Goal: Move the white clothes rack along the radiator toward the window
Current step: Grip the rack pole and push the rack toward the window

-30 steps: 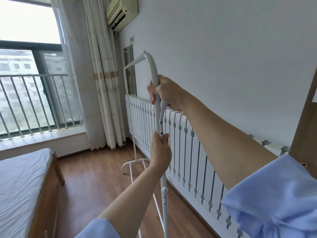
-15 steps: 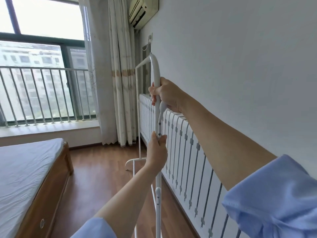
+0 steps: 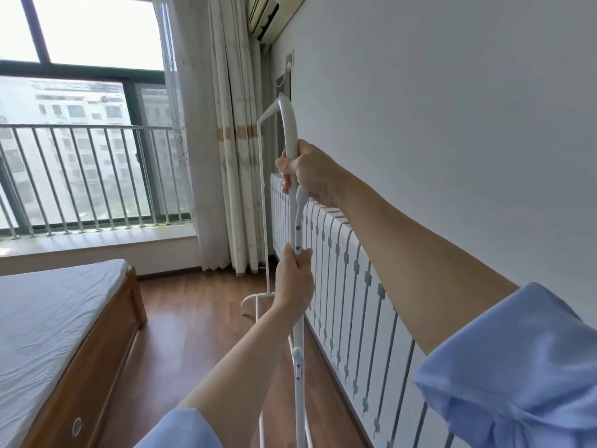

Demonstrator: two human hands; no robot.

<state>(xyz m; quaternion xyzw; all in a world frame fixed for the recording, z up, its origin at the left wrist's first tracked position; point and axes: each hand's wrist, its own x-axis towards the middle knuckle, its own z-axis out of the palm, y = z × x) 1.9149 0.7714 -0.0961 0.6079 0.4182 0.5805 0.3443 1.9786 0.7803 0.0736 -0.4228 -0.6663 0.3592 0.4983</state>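
The white clothes rack (image 3: 289,130) stands upright right in front of me, its near post rising to a curved top bar, its far post and foot (image 3: 255,299) further toward the window (image 3: 80,140). My right hand (image 3: 310,173) grips the post high up, just under the bend. My left hand (image 3: 294,279) holds the same post lower down, below a screwed joint. The white radiator (image 3: 349,270) runs along the right wall, close beside the rack.
A bed (image 3: 55,334) with a white sheet and wooden frame fills the left. Cream curtains (image 3: 226,140) hang in the corner ahead, an air conditioner (image 3: 274,14) above them. A strip of wooden floor (image 3: 193,318) lies between bed and radiator.
The rack and both hands have advanced along the radiator toward the window; curtains and window are nearer and more central. Both grips are unchanged.
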